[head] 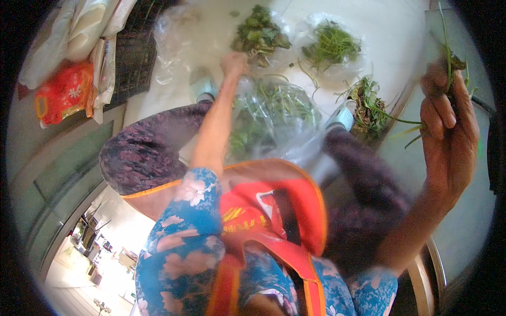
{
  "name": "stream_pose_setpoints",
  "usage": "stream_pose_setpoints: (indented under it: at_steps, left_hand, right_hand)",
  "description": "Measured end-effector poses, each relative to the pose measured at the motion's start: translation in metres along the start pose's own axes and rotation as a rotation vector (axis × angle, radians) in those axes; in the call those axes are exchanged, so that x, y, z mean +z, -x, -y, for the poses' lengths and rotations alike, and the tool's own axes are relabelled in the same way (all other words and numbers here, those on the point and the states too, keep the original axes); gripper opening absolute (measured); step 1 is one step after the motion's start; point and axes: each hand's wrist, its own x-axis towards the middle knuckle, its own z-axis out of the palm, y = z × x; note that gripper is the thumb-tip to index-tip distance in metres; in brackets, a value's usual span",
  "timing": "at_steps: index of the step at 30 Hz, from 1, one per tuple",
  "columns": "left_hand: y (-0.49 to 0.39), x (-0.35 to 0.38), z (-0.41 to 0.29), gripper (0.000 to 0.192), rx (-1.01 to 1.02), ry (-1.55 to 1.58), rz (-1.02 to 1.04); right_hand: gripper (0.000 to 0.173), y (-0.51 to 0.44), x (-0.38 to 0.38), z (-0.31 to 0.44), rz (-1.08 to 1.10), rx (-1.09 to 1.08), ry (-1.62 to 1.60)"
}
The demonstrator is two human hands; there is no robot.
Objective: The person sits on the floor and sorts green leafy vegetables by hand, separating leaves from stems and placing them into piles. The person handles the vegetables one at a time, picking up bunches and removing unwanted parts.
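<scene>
Raised at the right, my right hand pinches a few thin green stems with small dark leaf bits on them. My left hand reaches down and forward. It is blurred and looks curled, beside a heap of leafy greens that lies on clear plastic; whether it grips anything cannot be made out. Between my feet a clear plastic bag holds long-stemmed greens. Beyond it, a bundle of trimmed green stems rests on another clear bag. Wilted, browned leaves are piled beside the slipper on the right.
Pale blue slippers stand on the light floor. A crumpled clear bag lies at the left. A black plastic crate and a red package are farther left. A red apron covers my lap. Loose stems lie around.
</scene>
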Motion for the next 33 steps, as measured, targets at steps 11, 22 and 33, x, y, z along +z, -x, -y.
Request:
stream_pose_setpoints:
  at_steps: [11, 22, 33]
  left_hand:
    - [-0.022, -0.006, -0.026, 0.025, 0.245, -0.355, 0.001]
    - [0.054, 0.12, -0.016, 0.023, 0.62, -0.411, 0.166]
    - [0.025, 0.099, 0.048, 0.016, 0.923, -0.951, 0.084]
  right_hand:
    - [0.04, 0.01, -0.022, 0.007, -0.125, -0.125, 0.151]
    - [0.037, 0.005, -0.034, 0.007, -0.119, -0.057, 0.103]
    - [0.027, 0.003, -0.004, -0.009, -0.249, -0.006, 0.022]
